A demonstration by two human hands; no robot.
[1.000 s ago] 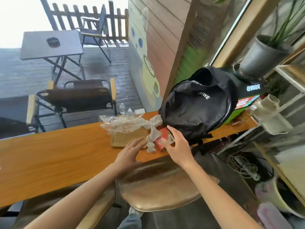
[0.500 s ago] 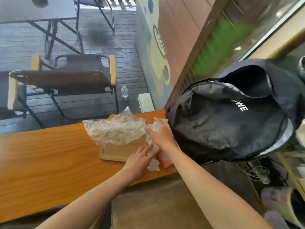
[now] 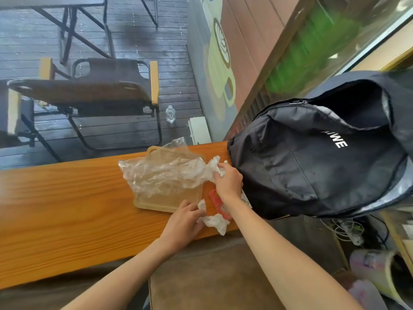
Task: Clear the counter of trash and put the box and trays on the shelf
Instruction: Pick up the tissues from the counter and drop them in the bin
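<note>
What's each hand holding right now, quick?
Left hand: closed on the crumpled tissue at the counter's near edge.
Right hand: closed on the white tissue wad beside the plastic wrap.

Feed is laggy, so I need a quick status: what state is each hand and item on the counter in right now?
Right hand: closed on upper crumpled tissue.
Left hand: gripping lower crumpled tissue.
Plastic wrap: crumpled, draped over wooden tray.
Wooden tray: flat on counter.
Red box: lying flat, partly hidden.
Black backpack: unzipped, gaping.
</note>
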